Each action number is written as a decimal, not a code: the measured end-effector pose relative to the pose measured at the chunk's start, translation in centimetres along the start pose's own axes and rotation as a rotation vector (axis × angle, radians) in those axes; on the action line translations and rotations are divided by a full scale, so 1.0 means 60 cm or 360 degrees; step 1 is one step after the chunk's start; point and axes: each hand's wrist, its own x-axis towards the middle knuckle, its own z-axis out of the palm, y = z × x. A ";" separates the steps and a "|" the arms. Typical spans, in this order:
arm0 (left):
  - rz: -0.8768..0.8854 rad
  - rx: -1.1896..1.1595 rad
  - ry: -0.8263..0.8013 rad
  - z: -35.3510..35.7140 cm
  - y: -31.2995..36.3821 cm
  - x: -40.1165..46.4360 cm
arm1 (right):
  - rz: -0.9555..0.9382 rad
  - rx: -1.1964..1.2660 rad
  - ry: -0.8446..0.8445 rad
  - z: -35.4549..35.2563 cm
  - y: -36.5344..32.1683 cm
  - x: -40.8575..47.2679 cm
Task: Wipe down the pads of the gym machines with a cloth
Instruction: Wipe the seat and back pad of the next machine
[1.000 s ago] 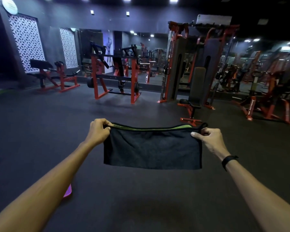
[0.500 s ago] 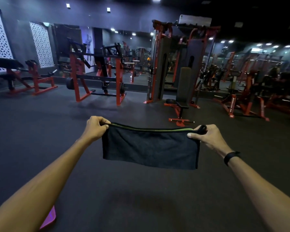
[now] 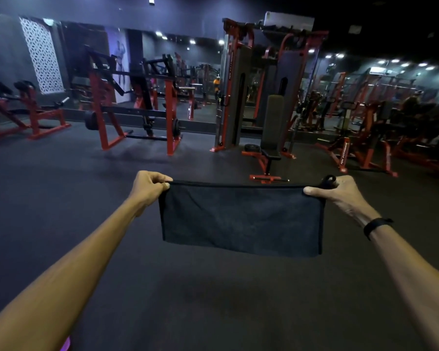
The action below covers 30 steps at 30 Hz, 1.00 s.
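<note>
While both arms reach forward over the dark floor [image 3: 213,300], the cloth [image 3: 241,219] hangs between the hands, stretched flat, its top hem taut and level from one set of fingers to the other. The left hand [image 3: 147,188] has its fingers curled tight round the left top corner, knuckles up. The right hand [image 3: 340,196] pinches the right top corner, thumb [image 3: 312,191] laid along the near face, and a small loop [image 3: 328,180] of the cloth sticks up just behind its fingers. A black band [image 3: 375,226] sits on the right wrist.

Beyond the right fingers, well apart, stands a bench [image 3: 271,138] with an upright back pad on a red frame, and behind it a tall cable tower [image 3: 238,92]. Beyond the left fingers stands a red rack [image 3: 137,115] with plates on its bar; farther left, a low red machine [image 3: 23,115]. More red machines [image 3: 365,138] stand to the right along a mirrored wall. Nothing lies between the cloth and the bench but bare floor. A pink scrap [image 3: 67,345] shows at the bottom edge under the left forearm.

Against half a second ago, the green strip along the cloth's top hem has gone from sight, so only the dark face shows. The grips are the same. The bench and tower look larger and nearer.

No containers are in sight.
</note>
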 end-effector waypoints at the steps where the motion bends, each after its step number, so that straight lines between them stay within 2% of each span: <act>1: -0.0004 0.0009 -0.0011 0.009 0.001 0.016 | 0.0014 -0.0013 -0.0006 0.000 0.006 0.014; 7: -0.0080 -0.0033 0.0063 0.079 0.021 0.109 | 0.0004 -0.0100 0.0198 0.001 0.054 0.111; 12: -0.0038 0.0081 0.0094 0.201 0.090 0.200 | 0.0002 -0.0120 0.0295 -0.002 0.079 0.230; 17: 0.0104 0.0101 -0.0161 0.351 0.192 0.256 | -0.0184 -0.0328 0.0253 0.014 0.064 0.343; 21: 0.0163 0.0005 -0.0241 0.483 0.248 0.282 | -0.0359 -0.0459 0.0173 0.045 0.079 0.428; 24: 0.0110 -0.0096 -0.0280 0.542 0.255 0.315 | -0.0423 -0.0537 0.0051 0.060 0.104 0.478; 30: -0.0021 -0.0338 -0.0349 0.615 0.227 0.415 | -0.0333 -0.0472 -0.0010 0.059 0.183 0.586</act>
